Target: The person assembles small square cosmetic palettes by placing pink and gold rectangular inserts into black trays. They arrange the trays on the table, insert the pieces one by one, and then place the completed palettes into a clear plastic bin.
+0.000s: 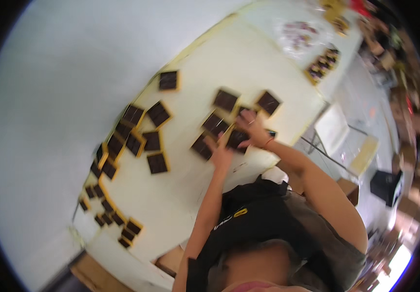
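Several square, dark brown boxes with yellow edges lie in a loose cluster in front of me on the white table [185, 194]. My left hand [220, 150] rests between a dark box [202, 146] and another dark box [237, 140], fingers stretched out and touching them. To its right, my right hand [253, 128] spreads over a partly hidden box [247, 113] and the one beside my left hand, its fingers apart. Just beyond the hands are a box [215, 123], a farther box [226, 99] and a tilted box [268, 103]. Some blur softens both hands.
More dark boxes [158, 114] line the table's left side, with smaller ones [133, 227] toward the near left. A tray of small pieces [323, 65] and a clear plastic bag [299, 37] lie at the far right. A white chair [331, 129] stands right of the table.
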Demonstrator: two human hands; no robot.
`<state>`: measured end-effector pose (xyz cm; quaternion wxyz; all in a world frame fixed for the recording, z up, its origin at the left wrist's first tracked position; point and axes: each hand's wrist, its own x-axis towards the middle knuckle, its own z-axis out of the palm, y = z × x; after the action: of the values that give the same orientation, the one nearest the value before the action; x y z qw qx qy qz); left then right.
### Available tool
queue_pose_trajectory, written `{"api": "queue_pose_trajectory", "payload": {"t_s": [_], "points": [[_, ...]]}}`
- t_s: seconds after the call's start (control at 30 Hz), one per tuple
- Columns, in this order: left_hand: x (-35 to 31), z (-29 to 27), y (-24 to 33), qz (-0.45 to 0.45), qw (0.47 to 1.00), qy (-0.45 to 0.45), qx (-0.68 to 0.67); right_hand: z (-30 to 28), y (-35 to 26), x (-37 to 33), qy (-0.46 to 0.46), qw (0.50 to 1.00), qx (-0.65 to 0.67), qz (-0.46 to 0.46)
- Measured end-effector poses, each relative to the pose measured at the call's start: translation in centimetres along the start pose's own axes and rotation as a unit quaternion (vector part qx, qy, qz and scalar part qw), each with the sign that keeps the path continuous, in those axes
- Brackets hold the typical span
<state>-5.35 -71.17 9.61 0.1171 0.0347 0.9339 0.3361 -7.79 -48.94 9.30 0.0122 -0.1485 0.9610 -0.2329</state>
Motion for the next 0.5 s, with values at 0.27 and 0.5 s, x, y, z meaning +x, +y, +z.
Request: {"api": "queue_pose_trajectory", "payload": {"t_s": [0.27, 0.5], "points": [[2.1, -11.4, -9.3, -0.119, 0.946, 0.294, 0.065, -5.4, 8.2, 2.8, 0.172, 0.985, -0.019, 0.024], [-4.5, -12.0, -22.4, -0.368, 0.895, 0.25, 0.012, -0.2, 4.5, -11.8, 0.014, 0.976, -0.003, 0.216]]}}
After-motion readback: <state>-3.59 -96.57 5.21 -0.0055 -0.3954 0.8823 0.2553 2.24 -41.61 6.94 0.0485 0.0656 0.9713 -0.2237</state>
